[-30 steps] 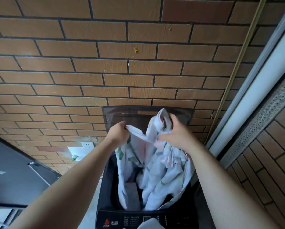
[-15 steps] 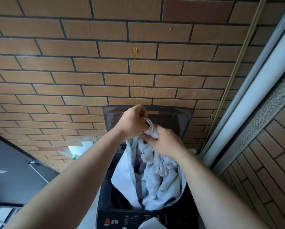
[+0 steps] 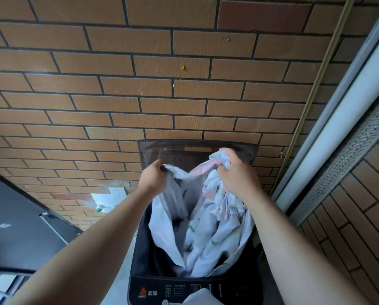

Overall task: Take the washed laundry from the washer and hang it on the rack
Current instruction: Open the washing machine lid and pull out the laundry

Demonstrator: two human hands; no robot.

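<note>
A big pale cloth (image 3: pixel 217 223) with small pink and green marks is being held up over the open washer (image 3: pixel 140 252) by two bare hands. One edge of the cloth is being pinched by the left hand (image 3: pixel 154 177), with its fingers curled tight around that edge. A bunched-up part is being gripped by the right hand (image 3: pixel 237 178), a little higher, with its fingers closed around the bunch. The cloth is being stretched between the two hands, and the rest of it is hanging down into the dark tub. The washer's see-through lid (image 3: pixel 184 151) is standing up behind the hands, in front of the brick wall (image 3: pixel 140 89). The front panel (image 3: pixel 160 291) is being shown at the bottom. A white wall socket (image 3: pixel 117 191) is being seen off to the left.
</note>
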